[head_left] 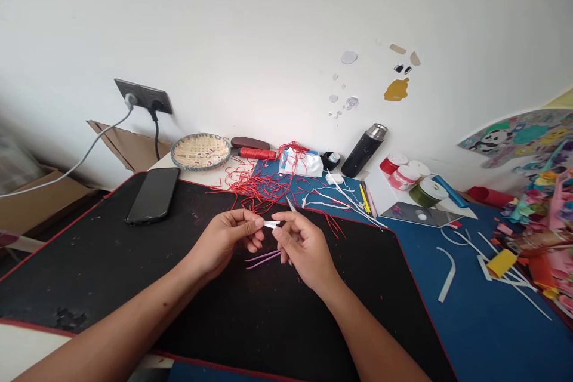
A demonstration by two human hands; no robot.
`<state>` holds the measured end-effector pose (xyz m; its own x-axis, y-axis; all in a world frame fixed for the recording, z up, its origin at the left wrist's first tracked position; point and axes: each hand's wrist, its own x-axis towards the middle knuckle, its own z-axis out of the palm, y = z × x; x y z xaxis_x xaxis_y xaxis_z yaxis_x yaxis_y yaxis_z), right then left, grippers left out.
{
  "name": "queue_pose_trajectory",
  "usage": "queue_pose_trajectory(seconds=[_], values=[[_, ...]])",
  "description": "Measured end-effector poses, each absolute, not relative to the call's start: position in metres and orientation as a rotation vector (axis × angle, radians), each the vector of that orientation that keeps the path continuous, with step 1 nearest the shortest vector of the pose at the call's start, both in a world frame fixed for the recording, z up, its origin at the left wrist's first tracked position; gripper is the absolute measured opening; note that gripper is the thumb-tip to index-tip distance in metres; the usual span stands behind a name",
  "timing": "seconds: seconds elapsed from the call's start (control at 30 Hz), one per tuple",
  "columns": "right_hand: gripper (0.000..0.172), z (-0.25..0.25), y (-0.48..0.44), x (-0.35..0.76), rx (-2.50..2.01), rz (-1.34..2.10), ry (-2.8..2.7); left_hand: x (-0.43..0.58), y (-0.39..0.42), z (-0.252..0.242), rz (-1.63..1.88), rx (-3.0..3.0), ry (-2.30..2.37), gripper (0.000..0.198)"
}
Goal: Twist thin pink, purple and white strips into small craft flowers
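Over the black mat, my left hand pinches a short white strip between thumb and forefinger. My right hand is closed around the strip's other end, thumb below and forefinger above. Two thin purple strands run leftward from beneath my right fingers; whether those fingers grip them is hidden. A pale pointed piece sticks up behind my right hand, its lower part out of sight. Beyond my hands lies a tangle of red cords.
A phone lies on the mat at left. Behind are a woven basket, a red thread spool, white cords and a leaning black flask. To the right stand ribbon spools on a white box and scattered paper strips.
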<state>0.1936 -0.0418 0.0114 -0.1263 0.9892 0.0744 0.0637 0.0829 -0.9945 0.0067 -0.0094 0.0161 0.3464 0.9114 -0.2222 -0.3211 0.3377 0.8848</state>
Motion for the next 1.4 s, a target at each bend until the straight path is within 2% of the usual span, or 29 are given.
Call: queue_pose_trajectory(seconds=[0.2, 0.73, 0.97, 1.17, 1.4], values=[[0.020, 0.0112, -0.0445, 0.1911, -1.193, 1.113, -1.483, 0.0079, -0.0120, 0.0151, 0.864, 0.861, 0.836, 0.032], [0.023, 0.0069, -0.0435, 0.1920, -1.221, 1.047, -1.538, 0.0094, -0.0121, 0.0156, 0.946, 0.901, 0.836, 0.031], [0.018, 0.0081, -0.0444, 0.1922, -1.284, 1.001, -1.579, 0.0093, -0.0133, 0.0159, 0.920, 0.932, 0.835, 0.031], [0.016, 0.0098, -0.0444, 0.1910, -1.295, 1.019, -1.573, 0.0086, -0.0143, 0.0190, 0.910, 1.112, 0.883, 0.031], [0.022, 0.0100, -0.0423, 0.1916, -1.226, 1.166, -1.425, 0.0086, -0.0157, 0.0184, 1.004, 1.157, 0.921, 0.031]])
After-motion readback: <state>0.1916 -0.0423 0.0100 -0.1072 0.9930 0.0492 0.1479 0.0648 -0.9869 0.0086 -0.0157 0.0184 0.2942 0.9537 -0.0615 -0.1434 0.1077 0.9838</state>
